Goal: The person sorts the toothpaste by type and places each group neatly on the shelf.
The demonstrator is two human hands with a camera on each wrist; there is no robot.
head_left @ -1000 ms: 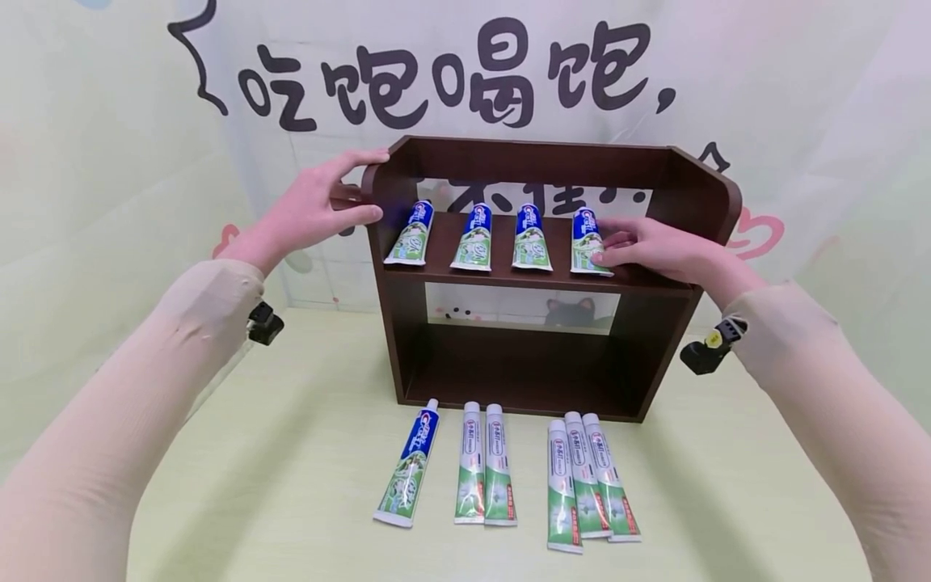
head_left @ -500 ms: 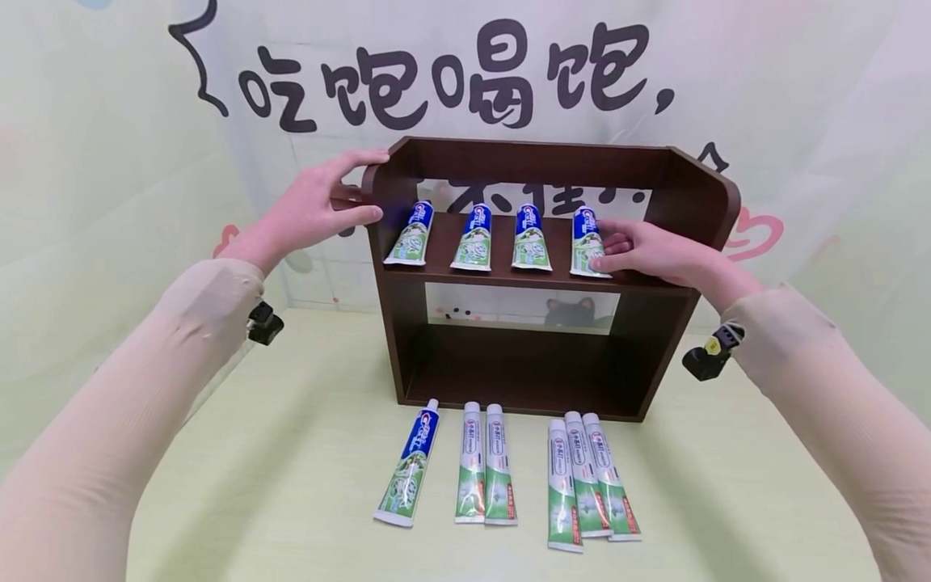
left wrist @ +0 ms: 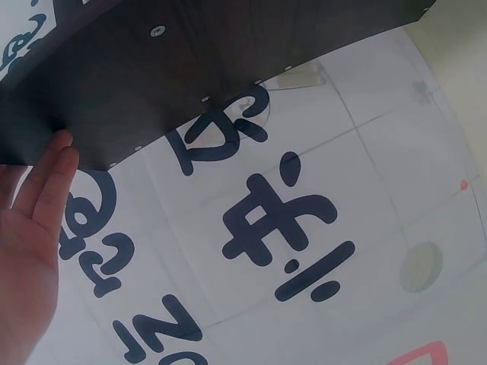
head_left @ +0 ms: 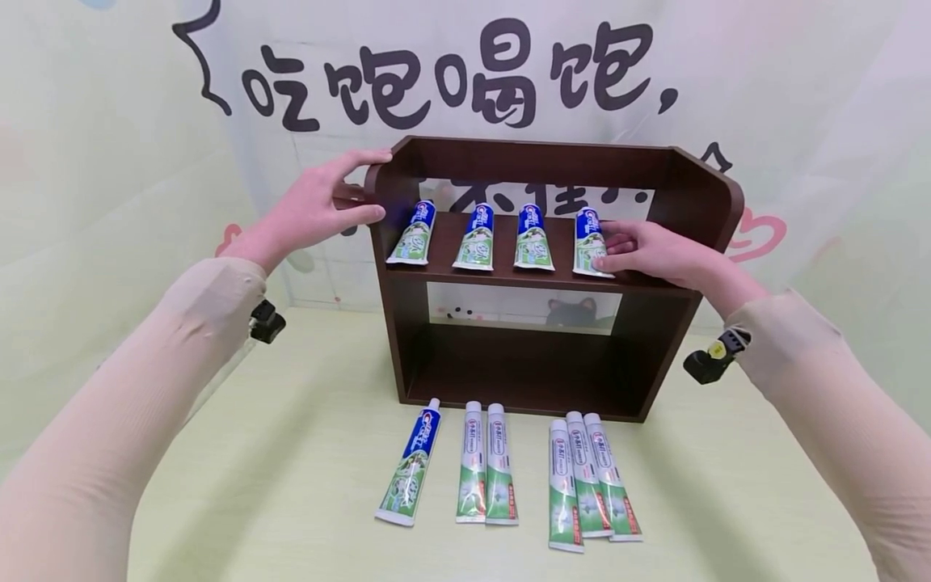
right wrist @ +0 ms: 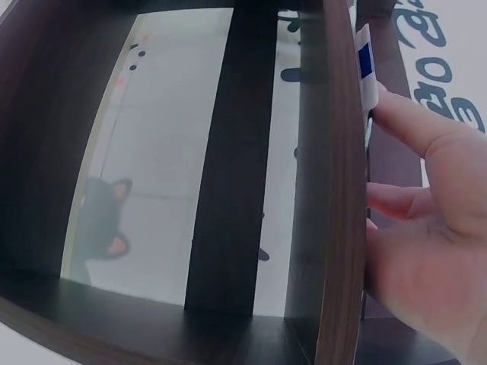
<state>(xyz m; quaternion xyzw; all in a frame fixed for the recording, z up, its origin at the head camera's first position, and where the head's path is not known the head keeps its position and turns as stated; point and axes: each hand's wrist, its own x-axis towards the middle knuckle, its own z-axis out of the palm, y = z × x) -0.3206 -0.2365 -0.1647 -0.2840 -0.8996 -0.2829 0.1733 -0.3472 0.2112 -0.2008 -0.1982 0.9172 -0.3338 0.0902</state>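
In the head view my left hand is at the upper left side panel of a dark brown wooden shelf, thumb near its front edge and index finger at its top. The left wrist view shows straight fingers touching the panel's outer face. On the upper shelf, several blue and green toothpaste tubes stand in a row, leaning back with caps hidden. My right hand holds the rightmost toothpaste tube along its right edge, thumb on its lower part. In the right wrist view, the thumb touches the tube's white end.
On the table before the shelf lie one blue and green toothpaste tube, a pair of white and green tubes, and a fanned group of three white and green tubes. A printed curtain hangs behind.
Both hands keep nearly the same places. The right wrist has shifted very slightly; the tubes and the shelf stay where they were apart from a small camera shift.
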